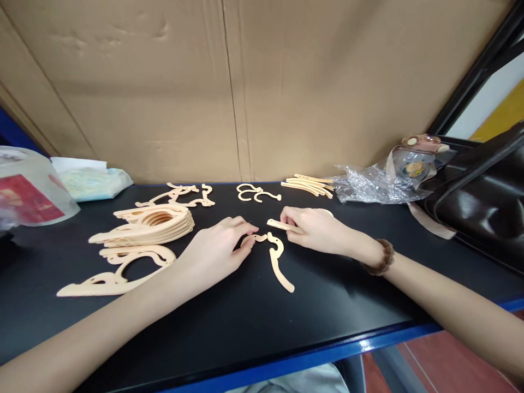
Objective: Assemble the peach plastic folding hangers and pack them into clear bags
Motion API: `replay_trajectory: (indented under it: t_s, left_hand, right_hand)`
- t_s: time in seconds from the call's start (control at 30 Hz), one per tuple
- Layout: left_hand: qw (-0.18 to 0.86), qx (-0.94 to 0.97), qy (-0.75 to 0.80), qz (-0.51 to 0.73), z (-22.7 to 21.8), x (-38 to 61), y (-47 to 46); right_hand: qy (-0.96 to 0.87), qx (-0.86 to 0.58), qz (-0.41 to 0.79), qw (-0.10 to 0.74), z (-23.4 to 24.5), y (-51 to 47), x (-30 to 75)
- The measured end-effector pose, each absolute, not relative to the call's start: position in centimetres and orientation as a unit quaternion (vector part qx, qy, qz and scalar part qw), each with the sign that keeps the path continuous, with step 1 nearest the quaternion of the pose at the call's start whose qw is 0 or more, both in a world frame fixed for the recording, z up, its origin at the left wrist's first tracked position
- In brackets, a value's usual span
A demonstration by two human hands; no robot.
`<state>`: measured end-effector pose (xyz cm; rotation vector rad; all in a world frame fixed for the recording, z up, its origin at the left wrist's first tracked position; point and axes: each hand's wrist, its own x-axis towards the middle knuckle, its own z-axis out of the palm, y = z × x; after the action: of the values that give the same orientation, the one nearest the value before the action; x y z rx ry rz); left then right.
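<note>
I'm watching from afar as my left hand (221,243) pinches a small curved piece (261,238) between thumb and index finger, just above the black table (327,305). My right hand (317,230) has its fingers closed around a flat strip (275,224), one end poking out toward the left. Between the two hands, nearer me, a loose curved arm (277,268) lies flat on the table, its notched end close to the small curved piece. I see a stack of cream pieces (176,229) beyond my left forearm, a few hooks (257,190) behind the hands, and a bundle of strips (309,186) beside crumpled clear plastic (368,185).
</note>
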<state>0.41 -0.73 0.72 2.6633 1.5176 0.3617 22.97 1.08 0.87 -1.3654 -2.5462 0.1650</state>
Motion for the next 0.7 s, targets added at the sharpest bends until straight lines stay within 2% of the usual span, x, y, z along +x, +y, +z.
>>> replay_trajectory:
  t_s: [0.17,0.33,0.47,0.57,0.7]
  left_hand:
    - [0.022,0.89,0.447,0.089,0.6,0.2,-0.4]
    - [-0.051,0.915,0.396,0.056,0.7,-0.1,-0.1]
    - [-0.071,0.898,0.429,0.073,0.8,0.0,-0.5]
    - [-0.093,0.874,0.464,0.111,1.1,0.4,-1.0]
    - [-0.116,0.874,0.461,0.104,1.5,0.8,-1.2]
  right_hand:
    - [-0.864,-0.469,0.093,0.155,0.4,1.1,23.0]
    - [-0.835,-0.46,0.224,0.203,-0.2,1.8,23.1]
    - [-0.795,-0.433,0.352,0.24,-0.8,2.8,23.4]
    - [-0.758,-0.405,0.444,0.252,-0.8,3.1,23.5]
    - [-0.741,-0.384,0.497,0.237,-0.3,2.9,23.4]
